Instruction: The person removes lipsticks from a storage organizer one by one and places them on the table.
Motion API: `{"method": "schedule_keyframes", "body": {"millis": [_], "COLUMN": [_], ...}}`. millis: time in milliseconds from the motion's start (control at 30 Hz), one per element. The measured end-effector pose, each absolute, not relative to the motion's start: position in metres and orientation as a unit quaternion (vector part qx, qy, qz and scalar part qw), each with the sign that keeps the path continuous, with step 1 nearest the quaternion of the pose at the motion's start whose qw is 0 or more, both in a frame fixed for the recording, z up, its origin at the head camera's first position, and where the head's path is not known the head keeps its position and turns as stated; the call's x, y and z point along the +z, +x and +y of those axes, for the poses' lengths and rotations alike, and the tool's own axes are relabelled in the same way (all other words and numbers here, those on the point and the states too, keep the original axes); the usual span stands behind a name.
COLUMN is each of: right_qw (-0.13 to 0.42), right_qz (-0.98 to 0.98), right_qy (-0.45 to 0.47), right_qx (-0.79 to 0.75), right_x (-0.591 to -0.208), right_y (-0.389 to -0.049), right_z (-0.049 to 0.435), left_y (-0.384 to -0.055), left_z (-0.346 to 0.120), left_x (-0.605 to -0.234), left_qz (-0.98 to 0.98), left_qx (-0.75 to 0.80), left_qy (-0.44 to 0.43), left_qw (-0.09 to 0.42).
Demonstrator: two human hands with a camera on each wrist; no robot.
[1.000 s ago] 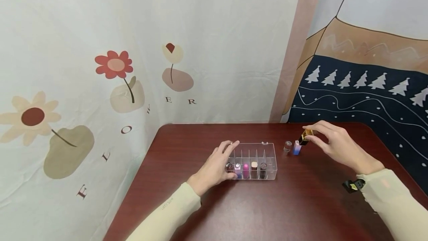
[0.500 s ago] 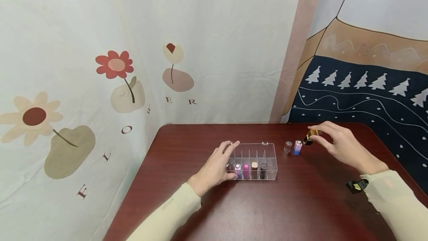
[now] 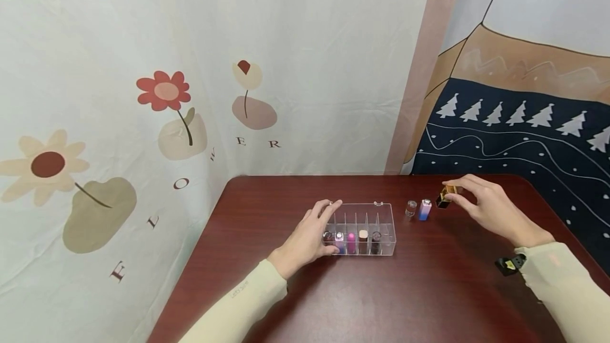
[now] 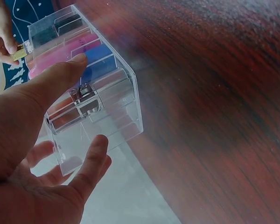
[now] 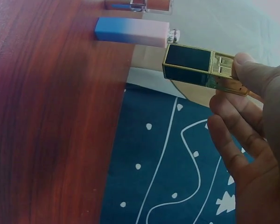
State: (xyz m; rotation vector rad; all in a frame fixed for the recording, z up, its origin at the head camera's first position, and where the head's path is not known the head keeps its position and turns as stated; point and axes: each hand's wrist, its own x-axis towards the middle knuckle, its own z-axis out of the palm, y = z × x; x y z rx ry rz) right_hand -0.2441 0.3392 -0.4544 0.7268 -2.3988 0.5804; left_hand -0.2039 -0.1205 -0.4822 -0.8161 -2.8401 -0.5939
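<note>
My right hand [image 3: 488,208] pinches a black and gold lipstick tube [image 5: 189,63] by its gold end, between thumb and fingers. The tube is raised off the table, tilted in the head view. Just left of it stands a pink-to-blue lipstick tube [image 3: 425,209], upright, and beyond that a small clear cylindrical container [image 3: 411,208]. My left hand [image 3: 307,234] grips the left end of a clear divided box [image 3: 388,232], thumb on the front and fingers at the side and back. Several lipsticks stand in its front row, including a magenta one [image 3: 351,243]; my thumb partly covers a blue one [image 4: 100,60].
The dark red wooden table [image 3: 362,295] has its back edge against a pale curtain [image 3: 324,94] printed with flowers. On the right hangs a navy cloth [image 3: 505,142] with white trees. A black device [image 3: 510,265] sits at my right wrist.
My right hand has moved a little to the right with the black and gold lipstick tube, away from the pink-to-blue one. My left hand stays on the box.
</note>
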Motion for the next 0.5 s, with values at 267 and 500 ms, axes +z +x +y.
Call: {"method": "schedule_keyframes", "body": {"millis": [267,500], "right_qw": [0.25,0.199], "right_qz": [-0.906,-0.924], "right_qy": [0.265,0.243], "right_qx": [0.217,0.217], "right_x": [-0.463,-0.47], "right_y": [-0.247,-0.249], "right_z": [0.343,0.344], "left_y": [-0.204,-0.205], "left_z": [-0.121,-0.121], "left_x": [-0.483,-0.483], "left_qz": [-0.94,-0.94], "left_qx": [-0.196,-0.197], "left_qy": [-0.271,-0.271], "left_qw": [0.068,0.067]}}
